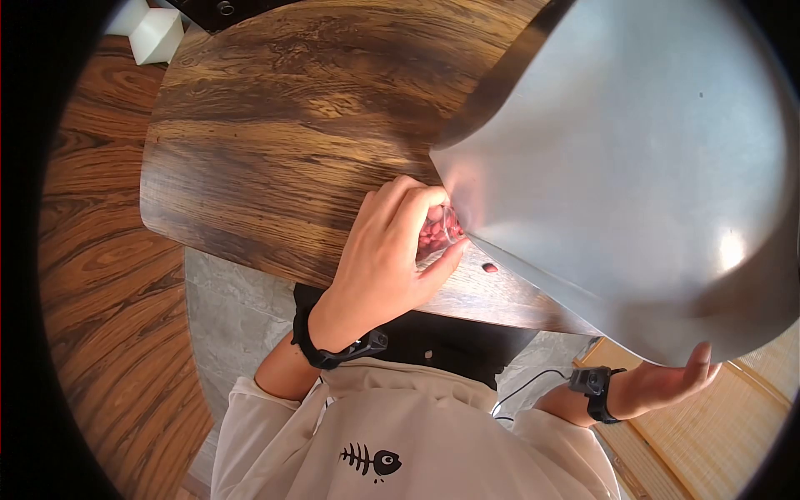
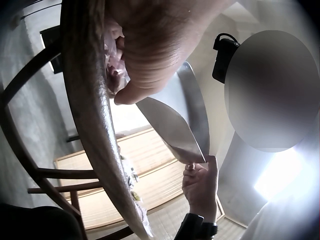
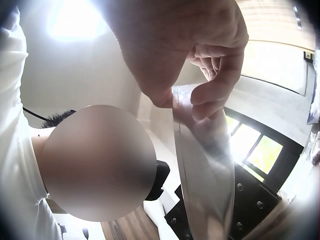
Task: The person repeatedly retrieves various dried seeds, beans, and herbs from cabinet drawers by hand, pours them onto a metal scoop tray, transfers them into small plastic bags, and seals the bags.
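A large metal bowl [image 1: 633, 167] is tilted, its pointed lip at the mouth of a clear container [image 1: 433, 242] of red pieces on the table. My left hand [image 1: 387, 250] curls round that container; in the left wrist view the hand [image 2: 155, 50] partly hides it. One dark red piece [image 1: 489, 267] lies on the table beside the container. At the bowl's far right rim, my right hand [image 1: 671, 385] holds the edge; the right wrist view shows the thumb and fingers of the hand [image 3: 185, 55] pinching the metal [image 3: 205, 170].
The wooden table [image 1: 275, 150] extends to the left, with its near edge in front of my body. A white object [image 1: 156, 35] is at the top left, beside a black item [image 1: 225, 8]. Chair bars [image 2: 65, 173] show below the table in the left wrist view.
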Demonstrator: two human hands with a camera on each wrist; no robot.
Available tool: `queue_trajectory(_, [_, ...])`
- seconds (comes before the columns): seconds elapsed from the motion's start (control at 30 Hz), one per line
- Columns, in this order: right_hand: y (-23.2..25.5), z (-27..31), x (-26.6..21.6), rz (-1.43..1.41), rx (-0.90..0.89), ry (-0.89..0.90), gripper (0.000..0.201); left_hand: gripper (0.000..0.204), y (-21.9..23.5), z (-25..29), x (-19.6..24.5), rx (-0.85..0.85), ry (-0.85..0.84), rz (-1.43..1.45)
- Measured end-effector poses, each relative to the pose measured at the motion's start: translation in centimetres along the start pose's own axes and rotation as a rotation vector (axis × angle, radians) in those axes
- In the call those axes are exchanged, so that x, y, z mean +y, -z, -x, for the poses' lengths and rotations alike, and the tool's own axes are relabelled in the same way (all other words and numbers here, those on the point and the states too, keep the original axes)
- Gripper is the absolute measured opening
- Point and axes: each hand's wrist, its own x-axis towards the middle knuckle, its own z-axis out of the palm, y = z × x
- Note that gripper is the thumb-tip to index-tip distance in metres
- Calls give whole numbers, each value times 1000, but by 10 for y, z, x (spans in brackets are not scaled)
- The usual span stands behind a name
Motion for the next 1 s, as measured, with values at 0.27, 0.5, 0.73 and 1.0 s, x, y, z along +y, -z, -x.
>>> queue_trajectory(0.27, [-18,-3,-5,-8,97,-398,43,36,9,-7,11,12,76,77])
queue_trajectory(0.5, [-25,-4,14,-43,-96,-592,30,30,-2,-14,27,122,168,252])
queue_trajectory(0.73, [-29,9,26,-81,-67,-710,30,30,1,-10,15,181,90,234])
queue_trajectory(1.0, [-38,9,30,-66,-182,-749,37,34,-1,-2,4,295,27,362])
